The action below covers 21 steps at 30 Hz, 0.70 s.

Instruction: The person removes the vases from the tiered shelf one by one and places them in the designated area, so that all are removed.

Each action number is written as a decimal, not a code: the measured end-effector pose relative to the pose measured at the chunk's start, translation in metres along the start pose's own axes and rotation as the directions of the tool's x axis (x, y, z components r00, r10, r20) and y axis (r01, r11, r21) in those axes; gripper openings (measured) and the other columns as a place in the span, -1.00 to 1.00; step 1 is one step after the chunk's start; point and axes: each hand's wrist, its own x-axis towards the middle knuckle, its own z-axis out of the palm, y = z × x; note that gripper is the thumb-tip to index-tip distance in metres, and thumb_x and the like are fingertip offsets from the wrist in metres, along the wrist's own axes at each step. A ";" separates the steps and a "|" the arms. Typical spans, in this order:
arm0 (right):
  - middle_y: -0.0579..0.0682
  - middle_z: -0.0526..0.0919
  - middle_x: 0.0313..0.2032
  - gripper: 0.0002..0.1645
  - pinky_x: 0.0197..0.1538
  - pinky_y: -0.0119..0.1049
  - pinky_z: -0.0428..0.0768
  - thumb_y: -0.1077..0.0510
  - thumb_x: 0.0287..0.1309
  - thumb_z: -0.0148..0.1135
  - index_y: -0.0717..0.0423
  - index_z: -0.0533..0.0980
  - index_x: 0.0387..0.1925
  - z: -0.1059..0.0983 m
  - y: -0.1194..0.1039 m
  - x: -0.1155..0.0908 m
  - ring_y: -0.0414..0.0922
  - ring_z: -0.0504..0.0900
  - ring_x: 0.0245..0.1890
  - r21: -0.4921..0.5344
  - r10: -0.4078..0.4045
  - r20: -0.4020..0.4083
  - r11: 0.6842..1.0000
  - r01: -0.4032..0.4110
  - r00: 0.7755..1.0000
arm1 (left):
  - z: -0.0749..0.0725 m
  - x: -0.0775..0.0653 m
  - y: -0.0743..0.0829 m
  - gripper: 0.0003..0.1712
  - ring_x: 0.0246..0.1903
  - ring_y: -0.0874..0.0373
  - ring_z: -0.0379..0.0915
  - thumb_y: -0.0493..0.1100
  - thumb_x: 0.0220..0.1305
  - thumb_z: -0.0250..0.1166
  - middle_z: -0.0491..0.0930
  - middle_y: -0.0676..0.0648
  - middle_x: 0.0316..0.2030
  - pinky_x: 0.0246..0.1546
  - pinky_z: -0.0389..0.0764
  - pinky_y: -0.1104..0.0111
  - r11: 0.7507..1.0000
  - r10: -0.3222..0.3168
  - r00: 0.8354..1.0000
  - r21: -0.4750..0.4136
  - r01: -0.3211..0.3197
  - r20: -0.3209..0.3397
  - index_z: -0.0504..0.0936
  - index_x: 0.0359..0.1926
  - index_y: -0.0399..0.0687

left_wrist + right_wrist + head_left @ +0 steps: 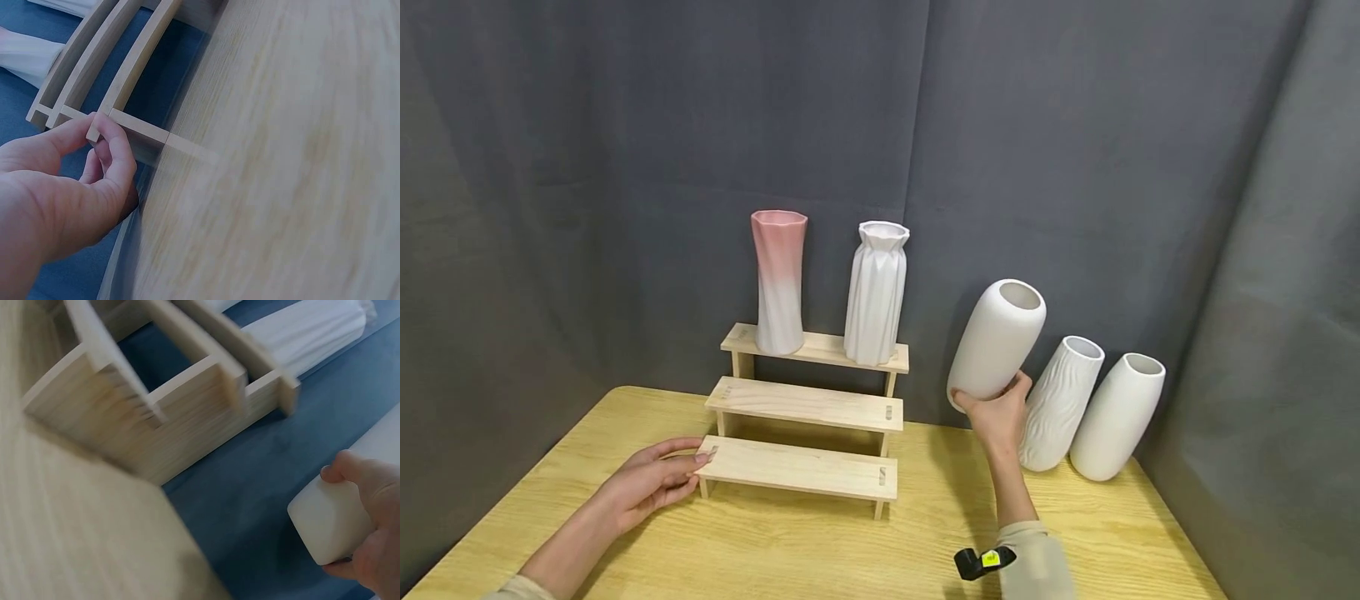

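My right hand [1000,417] grips a smooth white vase [997,337] round its lower part. The vase leans to the right, mouth up; in the right wrist view its base [328,528] shows between thumb and fingers. With my left hand [651,482] I pinch the left end of the lowest board on a three-step wooden stand [805,468]; thumb and fingertips [103,125] meet around that end in the left wrist view. On the stand's top step a pink-to-white vase [779,283] is at the left and a white pleated vase [877,296] at the right, both upright.
Right of the held vase, a white wavy-textured vase [1062,406] and a smooth white vase [1117,418] stand side by side on the wooden table [760,550]. A grey curtain [662,167] hangs behind and along the sides.
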 end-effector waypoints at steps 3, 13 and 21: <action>0.34 0.51 0.11 0.22 0.10 0.13 0.53 0.10 -0.32 0.73 0.20 0.15 0.32 0.006 0.011 -0.005 0.24 0.55 0.07 -0.066 0.027 -0.007 0.997 -0.027 1.000 | -0.002 -0.002 0.000 -0.28 -0.31 0.18 0.59 -0.26 0.45 0.31 0.58 -0.17 -0.09 -0.17 0.69 0.39 1.000 -0.002 1.000 0.003 0.002 0.009 0.17 0.47 -0.32; 0.40 0.44 0.04 0.26 0.09 0.09 0.52 0.15 -0.33 0.67 0.39 0.05 0.30 0.016 0.037 -0.012 0.28 0.52 0.01 -0.106 0.096 0.010 0.990 -0.095 0.995 | -0.001 -0.004 -0.001 -0.30 -0.35 0.23 0.54 -0.26 0.45 0.30 0.56 -0.15 -0.13 -0.14 0.69 0.37 1.000 -0.002 1.000 0.008 0.002 0.010 0.19 0.46 -0.33; 0.41 0.38 0.05 0.17 0.16 0.09 0.46 0.25 -0.36 0.62 0.41 0.08 0.23 0.018 0.046 -0.014 0.29 0.46 0.02 -0.104 0.104 -0.064 0.988 -0.110 0.993 | 0.000 -0.002 0.001 -0.26 -0.35 0.22 0.55 -0.26 0.45 0.31 0.57 -0.15 -0.14 -0.16 0.69 0.38 1.000 -0.007 1.000 0.017 0.007 -0.016 0.15 0.48 -0.34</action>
